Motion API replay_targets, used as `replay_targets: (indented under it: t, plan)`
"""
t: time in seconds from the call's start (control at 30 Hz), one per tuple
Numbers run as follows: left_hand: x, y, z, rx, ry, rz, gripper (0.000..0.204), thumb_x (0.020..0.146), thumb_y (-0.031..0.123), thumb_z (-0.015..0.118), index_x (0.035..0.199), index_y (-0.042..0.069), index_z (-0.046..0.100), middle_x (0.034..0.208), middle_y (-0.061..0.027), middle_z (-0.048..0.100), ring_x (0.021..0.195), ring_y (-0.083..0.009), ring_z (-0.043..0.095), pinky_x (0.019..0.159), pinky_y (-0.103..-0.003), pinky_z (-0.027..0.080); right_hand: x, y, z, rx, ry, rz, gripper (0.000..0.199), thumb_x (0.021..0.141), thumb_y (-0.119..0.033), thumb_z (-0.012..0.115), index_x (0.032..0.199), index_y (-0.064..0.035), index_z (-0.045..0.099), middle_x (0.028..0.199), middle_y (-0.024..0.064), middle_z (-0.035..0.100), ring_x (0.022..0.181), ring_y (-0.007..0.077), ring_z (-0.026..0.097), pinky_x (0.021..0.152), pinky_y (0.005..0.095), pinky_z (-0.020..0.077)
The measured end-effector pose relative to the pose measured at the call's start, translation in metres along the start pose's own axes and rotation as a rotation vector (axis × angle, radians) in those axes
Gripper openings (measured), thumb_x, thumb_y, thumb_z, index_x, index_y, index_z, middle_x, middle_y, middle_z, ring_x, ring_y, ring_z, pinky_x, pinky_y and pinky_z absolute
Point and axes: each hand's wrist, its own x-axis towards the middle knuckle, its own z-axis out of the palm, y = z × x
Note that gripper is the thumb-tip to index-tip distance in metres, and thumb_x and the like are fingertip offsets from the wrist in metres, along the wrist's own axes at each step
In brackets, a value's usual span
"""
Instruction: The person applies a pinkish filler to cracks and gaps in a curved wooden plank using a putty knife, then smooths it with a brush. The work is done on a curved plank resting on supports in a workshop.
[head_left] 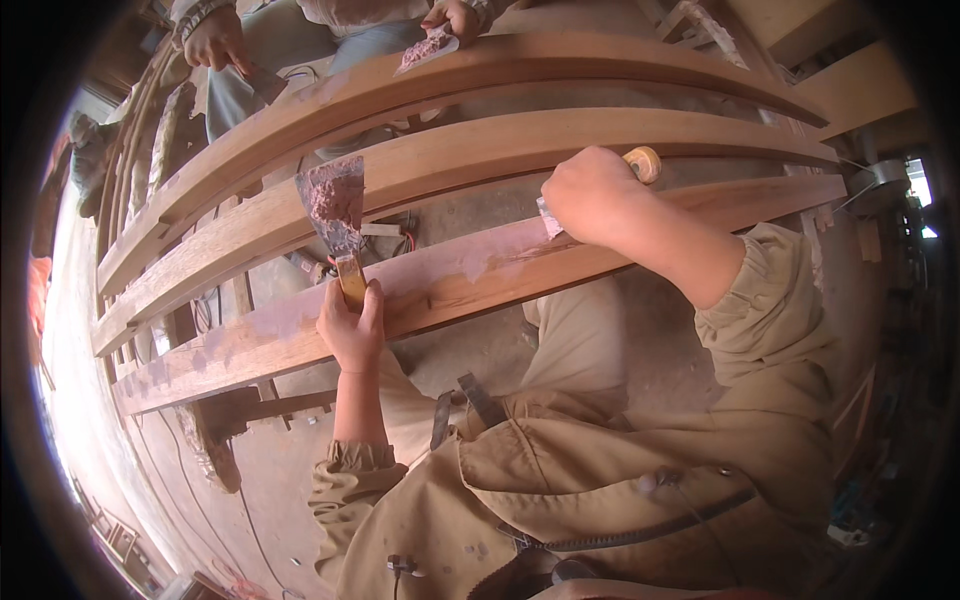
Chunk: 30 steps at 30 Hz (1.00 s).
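My left hand (352, 325) is closed round the wooden handle of a putty knife (345, 240), held blade up over the nearest beam. A lump of pink putty (332, 202) sits on that blade. My right hand (592, 197) grips a second scraper by its yellowish handle (643, 164), which sticks out behind the fist. Only a bit of its putty-smeared blade (548, 218) shows, down against the nearest wooden beam (440, 290). Pink smears cover much of that beam's upper face left of my right hand; bare brown wood shows to the right.
Two more long beams, a middle one (480, 140) and a far one (560, 58), run alongside. Across from me a person's hands (215, 40) hold a scraper and a putty-loaded blade (428, 48). Cables and tools (385, 232) lie on the floor below.
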Motion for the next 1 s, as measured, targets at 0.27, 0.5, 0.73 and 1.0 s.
replay_targets:
  t: [0.27,0.5,0.73,1.0]
  plan:
    - [0.001,0.006,0.001,-0.097,-0.032,-0.074,0.026,0.079,0.026,0.067,0.080,0.002,0.056,0.062,-0.0125,0.054,0.055,-0.0253,0.051,0.056,-0.032,0.044,0.010,-0.030,-0.017,0.117,0.079,-0.161,0.011,0.069,-0.010,0.061,0.075,-0.0075,0.070,0.076,0.0089,0.068,0.072,0.0242,0.066,0.058,0.0363,0.0512]
    - [-0.001,0.004,0.001,-0.099,-0.027,-0.047,0.025,0.080,0.026,0.066,0.081,0.003,0.056,0.064,-0.0129,0.055,0.056,-0.0255,0.053,0.056,-0.033,0.044,-0.030,0.047,0.041,0.197,-0.080,0.196,0.023,0.072,-0.013,0.062,0.092,-0.0159,0.072,0.091,0.0088,0.068,0.086,0.0254,0.064,0.073,0.0358,0.0509]
    - [-0.001,0.002,0.001,-0.095,-0.043,-0.092,0.022,0.080,0.023,0.065,0.080,0.003,0.056,0.063,-0.0077,0.058,0.056,-0.0180,0.055,0.056,-0.030,0.044,-0.081,0.058,0.126,0.897,0.338,0.343,0.030,0.082,-0.024,0.059,0.111,-0.0223,0.065,0.104,0.0100,0.065,0.096,0.0301,0.059,0.085,0.0389,0.0472]
    - [0.000,0.009,-0.001,-0.012,-0.032,-0.068,0.023,0.080,0.023,0.065,0.077,0.003,0.055,0.058,-0.0076,0.054,0.051,-0.0185,0.050,0.051,-0.032,0.041,-0.065,0.040,0.116,0.790,0.235,0.267,0.027,0.082,-0.021,0.059,0.109,-0.0215,0.067,0.097,0.0146,0.065,0.090,0.0318,0.060,0.080,0.0419,0.0469]
